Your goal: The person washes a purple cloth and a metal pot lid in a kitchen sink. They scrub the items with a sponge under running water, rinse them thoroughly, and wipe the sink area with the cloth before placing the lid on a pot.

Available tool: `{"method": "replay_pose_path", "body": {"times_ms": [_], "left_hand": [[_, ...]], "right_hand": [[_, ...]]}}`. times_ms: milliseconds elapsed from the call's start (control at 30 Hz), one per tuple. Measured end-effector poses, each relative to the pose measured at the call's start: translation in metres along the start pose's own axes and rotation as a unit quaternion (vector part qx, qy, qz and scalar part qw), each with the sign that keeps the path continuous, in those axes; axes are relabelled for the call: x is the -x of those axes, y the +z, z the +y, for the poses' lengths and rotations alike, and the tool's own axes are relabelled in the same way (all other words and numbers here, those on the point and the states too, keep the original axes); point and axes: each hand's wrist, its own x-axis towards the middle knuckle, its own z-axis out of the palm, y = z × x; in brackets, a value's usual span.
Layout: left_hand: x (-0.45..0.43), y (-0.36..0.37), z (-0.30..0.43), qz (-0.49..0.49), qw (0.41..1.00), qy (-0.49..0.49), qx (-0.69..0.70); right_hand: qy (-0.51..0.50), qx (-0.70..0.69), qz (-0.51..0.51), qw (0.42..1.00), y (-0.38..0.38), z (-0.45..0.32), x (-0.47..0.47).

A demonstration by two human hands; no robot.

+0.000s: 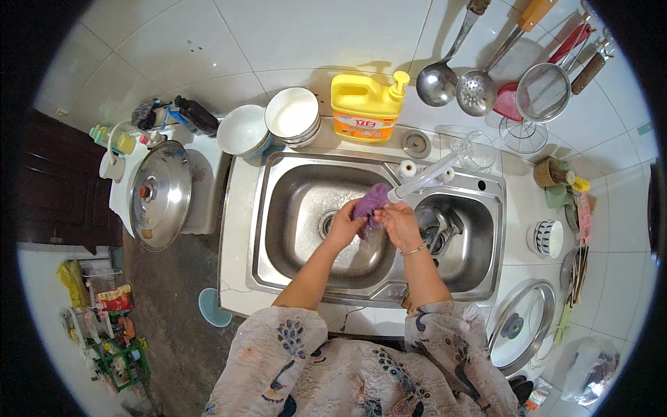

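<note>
A bunched purple cloth (373,204) is between my two hands, over the right side of the large steel sink basin (292,250). My left hand (345,225) grips its left side. The fingers of my right hand (398,225) pinch its right edge, just below the mouth of the faucet's pale spout (424,177). Part of the cloth is hidden by my fingers. Wet patches shine on the basin floor around the drain (327,224). In the small basin (477,250), metal utensils (443,229) lie partly behind my right hand.
Behind the sink stand stacked bowls (293,112) and a yellow detergent jug (365,107). A glass jar (478,151) is near the faucet. Ladles (436,83) and strainers (543,93) hang on the wall. Pot lids lie left (160,195) and right (523,326); a patterned bowl (545,237) sits right.
</note>
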Motion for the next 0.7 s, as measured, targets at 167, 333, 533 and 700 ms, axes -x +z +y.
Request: {"method": "replay_pose_path", "body": {"times_ms": [167,333,533,700], "left_hand": [[0.009,-0.034,0.010,-0.055,0.993,-0.075,-0.076],[0.012,-0.051,-0.001,0.054,0.997,-0.051,-0.011],[0.009,-0.062,0.019,0.098,0.992,-0.068,-0.028],[0.005,-0.052,0.034,0.083,0.955,-0.080,0.273]], "right_hand": [[-0.085,0.102,0.055,0.990,-0.021,-0.026,0.000],[-0.141,0.118,0.081,0.980,-0.020,-0.033,0.003],[-0.148,0.209,0.064,0.964,-0.034,-0.020,-0.002],[-0.059,0.019,0.035,0.997,-0.012,-0.021,0.001]]}}
